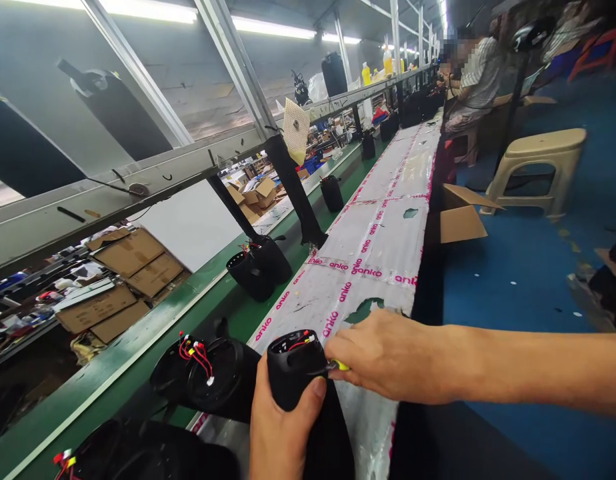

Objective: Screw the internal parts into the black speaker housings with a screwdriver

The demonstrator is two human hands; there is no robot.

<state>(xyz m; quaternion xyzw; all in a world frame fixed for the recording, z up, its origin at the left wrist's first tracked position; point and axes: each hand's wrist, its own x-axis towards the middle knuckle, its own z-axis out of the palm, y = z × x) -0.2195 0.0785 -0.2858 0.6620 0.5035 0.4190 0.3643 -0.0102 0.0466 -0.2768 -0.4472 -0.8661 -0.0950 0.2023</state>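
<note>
My left hand [287, 427] is wrapped round a black cylindrical speaker housing [293, 373], its thumb across the near side. The housing's open end faces up, and red wires show inside the rim. My right hand [383, 353] is closed on a small tool with a yellow handle [341, 365]. The tool's dark tip touches or nearly touches the right side of the housing just below the rim; the fingers hide most of it. To the left lies another black housing [228, 377] with red wires and connectors hanging out. A further black housing [153, 453] lies at the lower left.
A bench covered with pink-printed "anko" film [368, 253] runs away from me beside a green conveyor belt [188, 303]. More black housings [251, 277] stand along the belt. At the right are a carton [463, 223], a plastic stool [543, 150] and a seated person [475, 73].
</note>
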